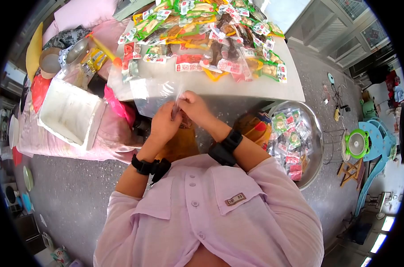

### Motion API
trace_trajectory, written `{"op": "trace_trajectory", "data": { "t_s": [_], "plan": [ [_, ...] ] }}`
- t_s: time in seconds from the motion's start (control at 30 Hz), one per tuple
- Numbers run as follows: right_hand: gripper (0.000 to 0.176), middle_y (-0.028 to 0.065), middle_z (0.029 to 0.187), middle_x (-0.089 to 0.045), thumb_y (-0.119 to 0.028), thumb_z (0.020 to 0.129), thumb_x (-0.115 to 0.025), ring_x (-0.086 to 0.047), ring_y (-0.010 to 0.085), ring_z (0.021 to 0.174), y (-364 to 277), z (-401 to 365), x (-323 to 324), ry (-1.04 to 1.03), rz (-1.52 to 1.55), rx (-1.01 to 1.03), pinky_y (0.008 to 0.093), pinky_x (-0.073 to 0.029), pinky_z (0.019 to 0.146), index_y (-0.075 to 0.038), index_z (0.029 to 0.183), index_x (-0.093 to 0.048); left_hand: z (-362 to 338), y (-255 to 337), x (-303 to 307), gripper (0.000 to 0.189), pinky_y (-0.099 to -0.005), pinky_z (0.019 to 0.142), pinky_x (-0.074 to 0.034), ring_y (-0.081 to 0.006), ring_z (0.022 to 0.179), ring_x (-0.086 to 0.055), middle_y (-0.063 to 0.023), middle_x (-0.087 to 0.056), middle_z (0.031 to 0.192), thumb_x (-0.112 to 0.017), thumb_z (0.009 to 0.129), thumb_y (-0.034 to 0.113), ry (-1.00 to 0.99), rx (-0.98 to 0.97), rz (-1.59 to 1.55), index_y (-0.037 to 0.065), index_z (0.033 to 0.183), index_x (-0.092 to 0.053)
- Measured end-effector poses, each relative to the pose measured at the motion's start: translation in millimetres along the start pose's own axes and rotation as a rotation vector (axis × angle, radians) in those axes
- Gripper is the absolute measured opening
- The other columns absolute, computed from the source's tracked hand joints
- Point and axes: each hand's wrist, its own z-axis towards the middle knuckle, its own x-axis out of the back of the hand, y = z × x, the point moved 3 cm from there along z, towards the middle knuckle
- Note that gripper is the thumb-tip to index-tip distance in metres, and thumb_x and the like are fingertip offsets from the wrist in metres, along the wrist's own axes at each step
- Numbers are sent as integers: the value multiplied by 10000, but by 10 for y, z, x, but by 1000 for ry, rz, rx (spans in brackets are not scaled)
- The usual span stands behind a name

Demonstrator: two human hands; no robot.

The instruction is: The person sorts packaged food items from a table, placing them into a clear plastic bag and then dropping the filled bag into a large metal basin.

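My left hand (164, 121) and my right hand (195, 107) meet just off the near edge of the table. Between them they pinch a clear plastic bag (155, 89), its film spreading up over the edge. A small dark reddish packet (175, 112) shows between my fingers, partly covered by them. Across the table beyond lies a heap of sealed snack packets (228, 49) in green, orange and red wrappers. Closest to my hands is a red-and-white packet (188, 62) at the near side of the heap.
A large metal basin (318, 153) filled with small packets stands on the floor to my right. To the left, a white foam box (68, 111) rests on a pink cloth (117, 138). Farther right are a green-rimmed fan (357, 143) and a blue plastic chair (374, 138).
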Motion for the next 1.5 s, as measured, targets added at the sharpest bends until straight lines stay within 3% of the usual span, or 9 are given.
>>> {"op": "trace_trajectory", "data": {
  "t_s": [0.1,0.43,0.73,0.8,0.87,1.07,1.3,1.43,1.5],
  "plan": [
    [115,80,693,-543,-102,733,-517,-519,124,618,-29,56,56,51,-195,158,248,-419,563,1,777,-496,18,-95,44,216,-315,540,-404,-223,594,-494,-118,-505,684,-513,717,106,-136,205,-182,36,921,-510],
    [95,90,662,-521,-67,714,-532,-502,134,602,-166,361,56,82,-18,265,259,-407,562,-4,776,-496,368,409,450,150,-380,548,-408,-307,615,-493,-145,-498,674,-492,670,-1,481,-513,279,19,819,-501],
    [184,90,711,-531,-146,678,-581,-519,166,641,-569,691,1046,287,-535,601,270,-410,579,-35,809,-514,691,-165,-375,177,-410,571,-422,-333,643,-515,-166,-527,735,-470,697,87,159,-136,175,39,865,-500],
    [200,109,772,-546,-146,675,-572,-538,226,727,-758,879,1515,283,-508,197,307,-420,644,-43,839,-523,722,-182,-452,184,-411,578,-423,-330,644,-518,-165,-531,741,-472,695,94,119,-111,186,37,866,-506],
    [249,143,840,-545,-179,663,-573,-525,282,813,-957,1062,1837,479,-937,285,348,-411,705,-44,867,-527,753,-169,-488,182,-409,582,-425,-327,649,-521,-163,-535,745,-473,692,100,78,-83,219,36,858,-514],
    [347,157,997,-500,-200,632,-585,-473,290,922,-820,1570,2208,197,-1148,219,318,-370,784,-46,937,-524,799,-100,-491,117,-406,582,-427,-317,642,-522,-150,-532,724,-481,686,104,-14,-55,289,32,773,-511],
    [491,174,910,-548,-335,532,-638,-522,286,862,-901,1515,2114,54,-1238,110,340,-411,719,-28,903,-540,789,-62,-480,65,-406,564,-424,-315,612,-513,-137,-512,663,-483,685,101,3,-93,309,36,687,-485],
    [383,155,757,-572,-316,561,-622,-545,281,695,-992,1258,2140,-62,-1126,396,358,-410,602,-18,796,-576,804,-94,-510,71,-414,564,-419,-323,613,-508,-141,-511,665,-471,697,105,8,-79,316,37,678,-478],
    [329,145,689,-571,-293,584,-613,-537,276,608,-958,1355,2145,21,-1107,159,356,-397,539,-4,739,-581,795,-97,-510,84,-426,575,-409,-335,626,-504,-152,-516,695,-463,709,117,-5,-62,300,36,708,-483]
  ]
}}
